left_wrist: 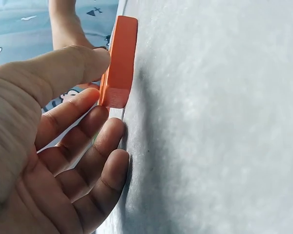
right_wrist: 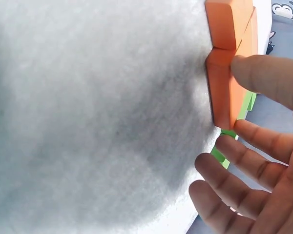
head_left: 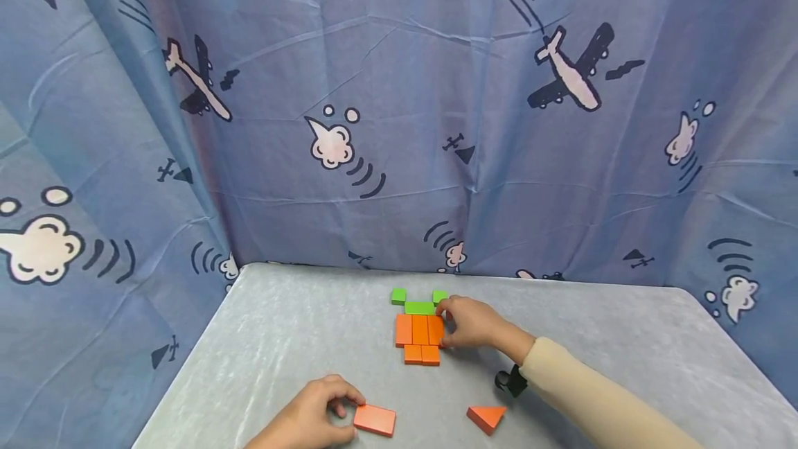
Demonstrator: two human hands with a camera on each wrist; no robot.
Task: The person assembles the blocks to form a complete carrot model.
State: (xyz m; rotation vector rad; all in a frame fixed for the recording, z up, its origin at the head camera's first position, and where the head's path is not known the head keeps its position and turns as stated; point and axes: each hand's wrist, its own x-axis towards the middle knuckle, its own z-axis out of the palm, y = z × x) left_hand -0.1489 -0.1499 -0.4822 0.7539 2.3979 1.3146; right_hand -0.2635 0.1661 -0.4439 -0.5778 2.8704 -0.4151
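In the head view my left hand (head_left: 312,413) pinches the left end of an orange rectangular block (head_left: 375,420) near the front of the table. The left wrist view shows the thumb and index finger at this block (left_wrist: 121,61), the other fingers spread loosely. Farther back, my right hand (head_left: 475,324) grips the rightmost orange block (head_left: 436,330) of a flat figure by its two ends, thumb near, index finger far. Two more upright orange blocks (head_left: 412,330) lie beside it, with two small orange blocks (head_left: 421,355) below. A green rectangle (head_left: 419,308) touches their far side.
Two green cubes (head_left: 399,296) sit at the figure's far corners, the right one (head_left: 440,296) close to my right hand. An orange triangular block (head_left: 485,418) lies at the front right. A small black object (head_left: 511,381) shows by the right sleeve. A patterned curtain (head_left: 399,123) hangs behind the table.
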